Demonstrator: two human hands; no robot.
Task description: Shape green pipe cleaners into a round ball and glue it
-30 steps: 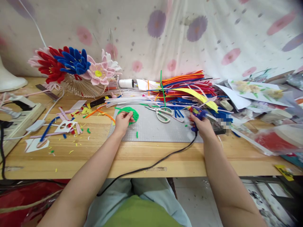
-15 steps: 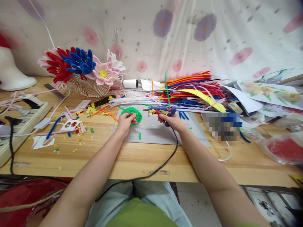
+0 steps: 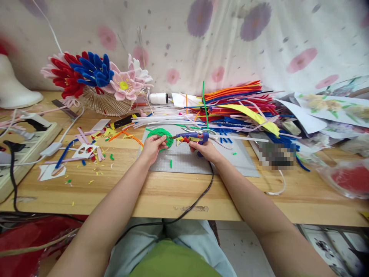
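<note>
Between the thumb and fingers of my left hand (image 3: 156,147) is a round, coiled green pipe-cleaner piece (image 3: 165,135), held over the cutting mat. My right hand (image 3: 204,149) is wrapped around a blue glue gun (image 3: 188,136), which points left. Its nozzle tip is at the right edge of the green piece; whether they touch I cannot tell. A black cord (image 3: 198,199) hangs from the glue gun's handle and runs over the table edge. Beneath both hands lies the grey cutting mat (image 3: 187,165), with a short green snippet (image 3: 171,164) on it.
Bundles of coloured pipe cleaners (image 3: 233,94) lie at the back. Fuzzy flowers (image 3: 95,71) on a fan-like wooden holder (image 3: 106,103) stand back left. Scraps (image 3: 86,151) litter the left side, beside a power strip (image 3: 43,142). Papers (image 3: 331,111) and a plastic bag (image 3: 348,179) are at right.
The glue gun has moved left, bringing its nozzle up to the green coiled piece. My left hand keeps its hold, and the view has shifted slightly.
</note>
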